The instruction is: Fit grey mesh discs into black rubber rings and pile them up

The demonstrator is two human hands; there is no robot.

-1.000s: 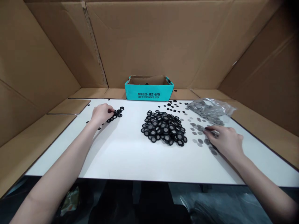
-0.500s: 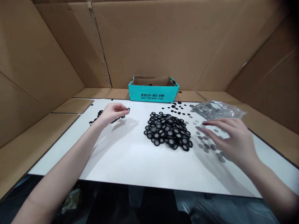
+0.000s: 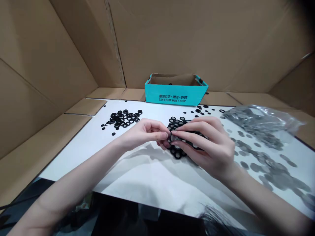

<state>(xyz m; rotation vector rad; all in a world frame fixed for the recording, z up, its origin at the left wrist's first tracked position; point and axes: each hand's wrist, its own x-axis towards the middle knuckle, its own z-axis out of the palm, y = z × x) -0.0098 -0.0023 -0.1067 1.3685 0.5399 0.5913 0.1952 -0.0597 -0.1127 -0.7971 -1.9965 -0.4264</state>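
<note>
My left hand (image 3: 150, 133) is closed in a pinch on a small black ring (image 3: 169, 133), mostly covered by the fingertips. Against it my right hand (image 3: 209, 142) pinches a thin grey disc (image 3: 174, 138), its fingertips meeting those of the left. Both hands hover in front of a heap of black rings with grey centres (image 3: 177, 154), and the right hand hides much of this heap. Loose black rings (image 3: 124, 118) lie in a cluster on the left of the white table (image 3: 137, 177). Many loose grey discs (image 3: 277, 173) are scattered at the right.
A turquoise box (image 3: 176, 94) stands at the back, with a small dark piece visible inside. A clear plastic bag (image 3: 261, 119) holding grey discs lies at the back right. Small black pieces (image 3: 198, 110) are strewn before the box. Cardboard walls (image 3: 192, 42) enclose the table.
My left hand has moved right with the black ring, and my right hand has come left from the grey discs. They now meet over the heap. The view has shifted right.
</note>
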